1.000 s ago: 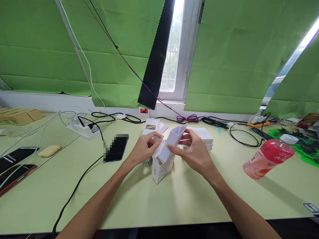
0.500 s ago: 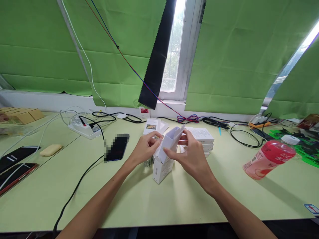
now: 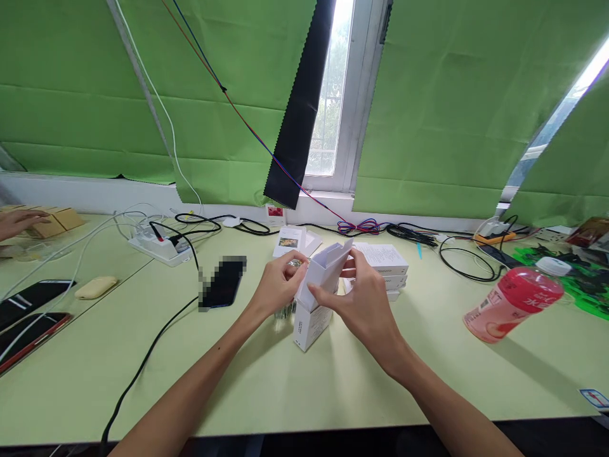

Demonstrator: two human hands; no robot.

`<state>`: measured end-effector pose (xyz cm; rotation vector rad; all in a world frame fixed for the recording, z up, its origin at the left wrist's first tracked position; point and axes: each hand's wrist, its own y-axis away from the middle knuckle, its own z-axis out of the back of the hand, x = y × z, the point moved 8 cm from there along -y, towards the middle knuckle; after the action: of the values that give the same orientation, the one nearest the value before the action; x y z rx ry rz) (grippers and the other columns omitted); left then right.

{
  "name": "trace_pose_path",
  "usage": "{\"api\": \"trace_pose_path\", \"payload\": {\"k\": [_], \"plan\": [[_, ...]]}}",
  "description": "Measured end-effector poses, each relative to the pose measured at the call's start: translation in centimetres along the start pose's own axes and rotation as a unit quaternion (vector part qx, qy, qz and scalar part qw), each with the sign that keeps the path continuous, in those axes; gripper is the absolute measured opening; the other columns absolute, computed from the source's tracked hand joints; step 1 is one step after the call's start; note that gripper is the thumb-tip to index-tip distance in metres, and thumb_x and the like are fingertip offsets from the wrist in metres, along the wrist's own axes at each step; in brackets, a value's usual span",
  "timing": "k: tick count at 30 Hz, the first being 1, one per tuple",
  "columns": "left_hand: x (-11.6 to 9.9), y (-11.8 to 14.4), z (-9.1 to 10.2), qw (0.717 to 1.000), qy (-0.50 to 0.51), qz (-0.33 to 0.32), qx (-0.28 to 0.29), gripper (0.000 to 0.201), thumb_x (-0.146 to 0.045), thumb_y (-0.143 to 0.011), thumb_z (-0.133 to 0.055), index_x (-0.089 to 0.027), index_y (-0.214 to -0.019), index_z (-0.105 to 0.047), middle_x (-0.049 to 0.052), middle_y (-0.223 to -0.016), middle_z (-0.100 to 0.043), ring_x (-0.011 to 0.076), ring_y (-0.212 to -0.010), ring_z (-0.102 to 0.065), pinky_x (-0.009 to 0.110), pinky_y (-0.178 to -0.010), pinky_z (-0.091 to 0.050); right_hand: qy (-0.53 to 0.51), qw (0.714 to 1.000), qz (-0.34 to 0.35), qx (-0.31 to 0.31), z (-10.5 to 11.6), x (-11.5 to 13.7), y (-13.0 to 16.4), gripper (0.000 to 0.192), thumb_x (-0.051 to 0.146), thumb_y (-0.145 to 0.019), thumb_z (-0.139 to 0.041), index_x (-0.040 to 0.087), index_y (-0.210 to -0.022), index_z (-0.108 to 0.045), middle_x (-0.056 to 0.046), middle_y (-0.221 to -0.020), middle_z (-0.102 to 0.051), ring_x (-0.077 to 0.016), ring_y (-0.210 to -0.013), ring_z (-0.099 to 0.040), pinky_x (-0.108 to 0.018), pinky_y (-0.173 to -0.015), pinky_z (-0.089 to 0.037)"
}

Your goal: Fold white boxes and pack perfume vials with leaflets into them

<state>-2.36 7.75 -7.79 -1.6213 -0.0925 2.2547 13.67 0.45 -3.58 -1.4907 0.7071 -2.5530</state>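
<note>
The small white box (image 3: pixel 311 320) stands on the green table (image 3: pixel 304 381), tilted, with its top open. A white folded insert (image 3: pixel 326 271) rises out of the opening. The right hand (image 3: pixel 354 298) grips this insert, thumb on the near face and fingers over the far edge. The left hand (image 3: pixel 278 285) is closed around a small glass bottle (image 3: pixel 287 308) that stands touching the left side of the box; its metallic cap (image 3: pixel 295 263) shows between the fingertips.

Compared with one second ago, the right hand has shifted slightly left and lower on the insert, the box sits much as before, and another person's hand (image 3: pixel 19 222) has come into view at the far left edge, resting on a cardboard box (image 3: pixel 59 219).

Behind the right hand lies a stack of flat white boxes (image 3: pixel 387 266). A dark phone (image 3: pixel 221 282) lies to the left of the left hand. A pink bottle (image 3: pixel 516 301) leans well to the right. Whether the box holds anything besides the insert cannot be seen.
</note>
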Motion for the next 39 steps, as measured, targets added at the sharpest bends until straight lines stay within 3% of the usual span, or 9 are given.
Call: {"api": "trace_pose_path", "payload": {"k": [11, 21, 29, 39], "plan": [[0.4, 0.2, -0.2, 0.999, -0.005, -0.002, -0.044, 0.015, -0.029, -0.079, -0.056, -0.018, -0.089, -0.060, -0.008, -0.045, -0.047, 0.0075, -0.040, -0.036, 0.017, -0.041, -0.027, 0.031, 0.999, 0.010, -0.016, 0.1, -0.3, 0.3, 0.061, 0.041, -0.070, -0.085, 0.019, -0.117, -0.055, -0.009, -0.106, -0.070, -0.0255, -0.091, -0.068, -0.035, -0.072, -0.056], [1.0, 0.0, -0.4, 0.999, 0.005, -0.001, -0.037, 0.019, -0.036, -0.083, -0.058, -0.019, -0.092, -0.061, -0.008, -0.046, -0.046, 0.0078, -0.042, -0.034, 0.017, -0.042, -0.026, 0.037, 0.999, -0.005, -0.002, -0.4, -1.5, 0.5, 0.065, 0.044, -0.070, -0.084, 0.018, -0.122, -0.054, -0.009, -0.106, -0.069, -0.0258, -0.092, -0.067, -0.035, -0.073, -0.056], [0.3, 0.0, -0.7, 0.999, 0.034, -0.008, 0.002, 0.020, -0.037, -0.083, -0.061, -0.019, -0.091, -0.059, -0.009, -0.047, -0.041, 0.0071, -0.045, -0.029, 0.017, -0.044, -0.023, 0.050, 0.998, 0.019, 0.012, -0.8, -1.5, 0.7, 0.055, 0.039, -0.070, -0.082, 0.021, -0.113, -0.054, -0.008, -0.105, -0.069, -0.0266, -0.094, -0.065, -0.038, -0.079, -0.053], [0.5, 0.3, -2.1, 0.987, 0.105, 0.053, 0.112, 0.033, -0.045, -0.085, -0.063, -0.022, -0.107, -0.054, -0.011, -0.049, -0.044, 0.0068, -0.041, -0.029, 0.016, -0.038, -0.023, 0.033, 0.998, -0.003, 0.059, -0.4, -1.9, 0.7, 0.056, 0.040, -0.068, -0.084, 0.022, -0.114, -0.057, -0.007, -0.108, -0.070, -0.0259, -0.098, -0.065, -0.033, -0.074, -0.052]]}}
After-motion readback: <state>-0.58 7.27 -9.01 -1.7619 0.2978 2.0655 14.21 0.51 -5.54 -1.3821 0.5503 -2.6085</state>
